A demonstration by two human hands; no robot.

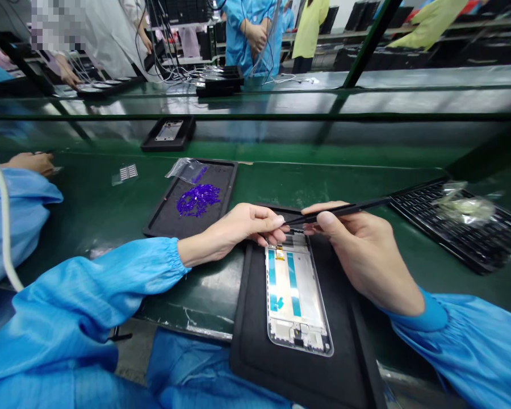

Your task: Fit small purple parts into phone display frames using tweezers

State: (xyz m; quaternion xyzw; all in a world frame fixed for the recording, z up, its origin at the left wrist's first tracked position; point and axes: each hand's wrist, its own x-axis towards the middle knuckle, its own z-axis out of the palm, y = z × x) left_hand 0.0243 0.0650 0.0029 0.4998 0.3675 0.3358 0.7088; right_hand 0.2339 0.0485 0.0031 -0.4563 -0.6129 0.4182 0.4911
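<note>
My right hand [366,250] grips black tweezers [349,209] whose tips point left, toward the fingertips of my left hand [247,224]. Thumb and finger of my left hand are pinched together; what lies between them is too small to make out. Below both hands, a phone frame [300,289] with teal adhesive strips lies on a black tray [255,324]. My hands cover part of its top end. To the left, a second black tray [162,218] carries a heap of tiny purple pieces [199,200] and a clear plastic bag [185,168].
On the right stands a black slotted tray [443,227] with a crumpled plastic bag [468,209] on it. A small strip of parts [128,172] lies left. Farther back is another tray [147,142] holding a metal part. A co-worker's hand [32,163] rests at far left, beside a white cable [2,210].
</note>
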